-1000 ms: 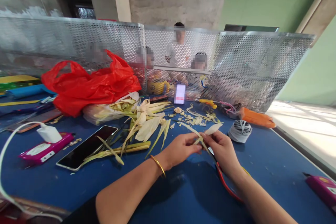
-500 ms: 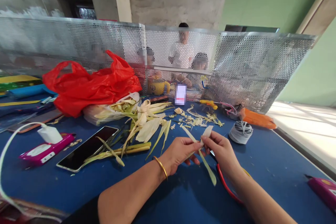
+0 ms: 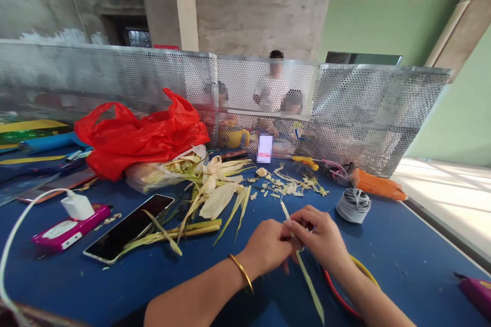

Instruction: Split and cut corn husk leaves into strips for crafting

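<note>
My left hand (image 3: pixel 270 245) and my right hand (image 3: pixel 320 232) meet above the blue table, fingers pinched together on a pale green strip of corn husk (image 3: pixel 310 281). One end of the strip points up past my fingers; the longer end hangs down toward me. The exact grip point is hidden behind my fingers. A gold bangle (image 3: pixel 241 272) circles my left wrist. Beneath my right forearm lies a red and yellow ring-shaped cord or handle (image 3: pixel 337 294), partly covered. Loose corn husks (image 3: pixel 218 199) lie beyond my left hand, with small husk scraps (image 3: pixel 289 186) farther off.
To the left are a black phone (image 3: pixel 130 227), a magenta power strip (image 3: pixel 71 230) with a white charger (image 3: pixel 77 206), and a red plastic bag (image 3: pixel 141 133). A ball of grey yarn (image 3: pixel 353 206) and an orange pouch (image 3: pixel 378 185) sit right. A perforated metal screen (image 3: pixel 356 117) stands behind; people are beyond it.
The view has tilted up slightly. My hands have turned and closed in on the husk strip; the wide pale piece that stood up by my right fingers no longer shows.
</note>
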Demonstrator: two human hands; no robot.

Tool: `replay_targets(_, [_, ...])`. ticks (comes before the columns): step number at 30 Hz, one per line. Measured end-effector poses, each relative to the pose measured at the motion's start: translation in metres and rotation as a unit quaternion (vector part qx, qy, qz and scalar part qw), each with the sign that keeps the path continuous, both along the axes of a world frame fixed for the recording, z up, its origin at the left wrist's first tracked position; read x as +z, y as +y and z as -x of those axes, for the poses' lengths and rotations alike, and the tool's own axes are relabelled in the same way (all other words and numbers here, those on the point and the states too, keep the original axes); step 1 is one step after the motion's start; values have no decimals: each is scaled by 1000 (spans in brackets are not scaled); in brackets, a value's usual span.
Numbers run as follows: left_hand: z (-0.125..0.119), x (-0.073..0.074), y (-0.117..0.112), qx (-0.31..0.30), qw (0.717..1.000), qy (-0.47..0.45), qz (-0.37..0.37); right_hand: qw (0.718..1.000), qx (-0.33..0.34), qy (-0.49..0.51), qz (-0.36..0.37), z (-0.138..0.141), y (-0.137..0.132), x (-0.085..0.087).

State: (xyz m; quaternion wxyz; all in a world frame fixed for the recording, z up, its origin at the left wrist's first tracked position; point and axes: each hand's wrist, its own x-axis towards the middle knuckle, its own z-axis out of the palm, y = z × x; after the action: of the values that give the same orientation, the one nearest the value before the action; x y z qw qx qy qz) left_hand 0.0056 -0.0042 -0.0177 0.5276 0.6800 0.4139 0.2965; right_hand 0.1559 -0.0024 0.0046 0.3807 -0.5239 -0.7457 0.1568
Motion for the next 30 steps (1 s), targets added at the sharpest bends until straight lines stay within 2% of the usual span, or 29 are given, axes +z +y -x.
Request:
replay_targets(2, [0, 0, -1, -3, 999, 27, -27, 997, 22, 52, 42, 4, -1, -4])
replay_targets(5, [1, 2, 2, 36, 998, 29, -38, 997, 19, 76, -10, 7, -7, -8])
replay_targets(8, [3, 6, 7, 90, 994, -53, 43, 995, -8, 9, -102, 8, -15, -6])
replay_targets(11, [5, 9, 12, 129, 970, -167, 119, 979, -7, -85, -184, 9, -20, -4])
replay_targets(16, [6, 13, 12, 145, 935, -258, 195, 947, 26, -150, -282, 12, -21, -1])
replay_targets(21, [10, 18, 11, 100, 901, -335, 257, 940, -10, -163, -299, 12, -20, 0])
replay_targets(24, [13, 22, 11, 88, 882, -368, 282, 941, -5, -166, -295, 12, -19, -1])
replay_targets(28, [12, 22, 12, 108, 896, -349, 251, 938, -6, -180, -296, 12, -19, -1])
replay_targets(30, [11, 20, 13, 124, 901, -344, 234, 929, 17, -209, -306, 12, -18, -1])
